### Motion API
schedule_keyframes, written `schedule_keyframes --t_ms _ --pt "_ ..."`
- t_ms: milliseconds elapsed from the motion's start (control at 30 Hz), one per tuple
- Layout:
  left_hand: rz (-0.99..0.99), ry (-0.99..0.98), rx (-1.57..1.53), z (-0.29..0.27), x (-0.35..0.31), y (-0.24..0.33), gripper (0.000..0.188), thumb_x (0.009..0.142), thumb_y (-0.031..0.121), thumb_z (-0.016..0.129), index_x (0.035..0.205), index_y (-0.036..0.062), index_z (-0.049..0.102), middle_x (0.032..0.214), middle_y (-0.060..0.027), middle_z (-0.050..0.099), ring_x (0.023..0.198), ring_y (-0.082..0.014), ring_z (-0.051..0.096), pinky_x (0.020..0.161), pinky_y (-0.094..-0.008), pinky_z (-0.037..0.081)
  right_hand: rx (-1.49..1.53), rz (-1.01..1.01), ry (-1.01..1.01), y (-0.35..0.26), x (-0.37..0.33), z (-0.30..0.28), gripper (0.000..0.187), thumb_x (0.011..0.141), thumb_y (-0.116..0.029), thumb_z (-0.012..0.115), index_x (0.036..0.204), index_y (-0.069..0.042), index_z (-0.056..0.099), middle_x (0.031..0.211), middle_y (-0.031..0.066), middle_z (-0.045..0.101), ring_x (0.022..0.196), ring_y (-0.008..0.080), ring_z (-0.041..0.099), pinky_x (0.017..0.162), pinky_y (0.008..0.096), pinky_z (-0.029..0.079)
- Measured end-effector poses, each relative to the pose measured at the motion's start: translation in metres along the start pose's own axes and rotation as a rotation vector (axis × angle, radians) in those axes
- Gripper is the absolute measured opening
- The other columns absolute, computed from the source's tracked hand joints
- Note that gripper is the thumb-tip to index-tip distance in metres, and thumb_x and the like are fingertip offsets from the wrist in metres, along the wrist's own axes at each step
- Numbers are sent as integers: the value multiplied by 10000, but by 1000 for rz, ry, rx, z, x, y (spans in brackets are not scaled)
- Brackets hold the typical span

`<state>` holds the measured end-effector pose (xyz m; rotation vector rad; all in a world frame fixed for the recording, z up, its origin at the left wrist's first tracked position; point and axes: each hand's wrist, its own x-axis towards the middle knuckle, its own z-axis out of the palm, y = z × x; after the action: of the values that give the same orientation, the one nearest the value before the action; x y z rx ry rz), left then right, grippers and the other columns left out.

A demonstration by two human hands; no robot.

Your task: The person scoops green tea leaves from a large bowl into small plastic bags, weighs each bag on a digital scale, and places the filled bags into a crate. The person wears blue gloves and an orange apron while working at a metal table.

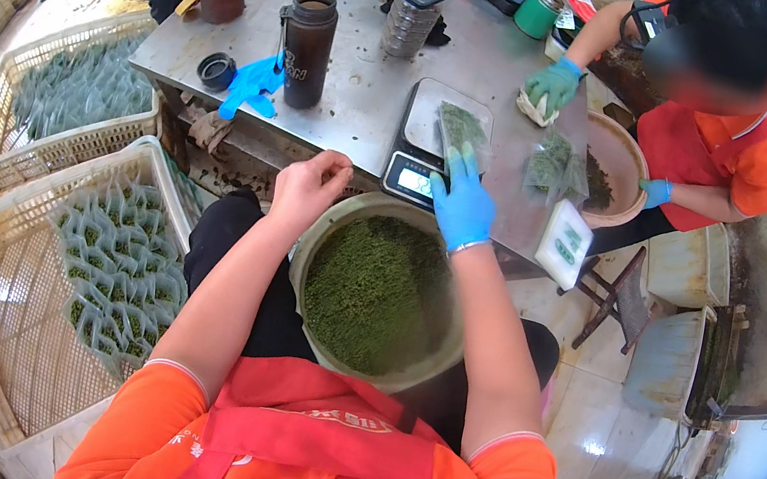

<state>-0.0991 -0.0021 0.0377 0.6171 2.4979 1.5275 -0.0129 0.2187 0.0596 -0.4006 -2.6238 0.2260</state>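
Observation:
My left hand [311, 190], bare, hovers left of the scale with thumb and fingers pinched; anything between them is too small to make out. My right hand [464, 207], in a blue glove, has its fingers on the near end of a clear bag [461, 127] of green leaf-like bits. That bag lies on the silver pan of a digital scale [410, 181] at the table's near edge. Between my knees, below both hands, stands a large round tub [303, 262] holding loose green bits [364, 292].
On the metal table [365, 105] stand a dark bottle [308, 49], a blue glove [254, 84] and filled bags [551, 161]. Crates [2, 277] with upright filled bags are at left. A white sealed-looking block [563, 244] juts past the right edge. A gloved co-worker [724, 144] sits at right.

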Motion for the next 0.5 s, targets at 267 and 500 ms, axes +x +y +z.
schedule_keyframes --t_ms 267,500 --pt "540 522 496 9 17 19 378 735 204 681 1081 113 560 898 -79 654 866 -255 614 816 -405 463 -40 -394 -109 -70 25 -34 151 783 -180 542 902 -99 589 1021 96 567 639 271 614 553 402 488" --pt "338 124 435 17 2 2 485 688 224 655 1131 110 495 761 -122 628 681 -320 618 578 -423 476 -20 -322 -316 -96 5 -9 213 779 -118 511 975 -81 586 935 109 597 737 270 633 592 402 480"
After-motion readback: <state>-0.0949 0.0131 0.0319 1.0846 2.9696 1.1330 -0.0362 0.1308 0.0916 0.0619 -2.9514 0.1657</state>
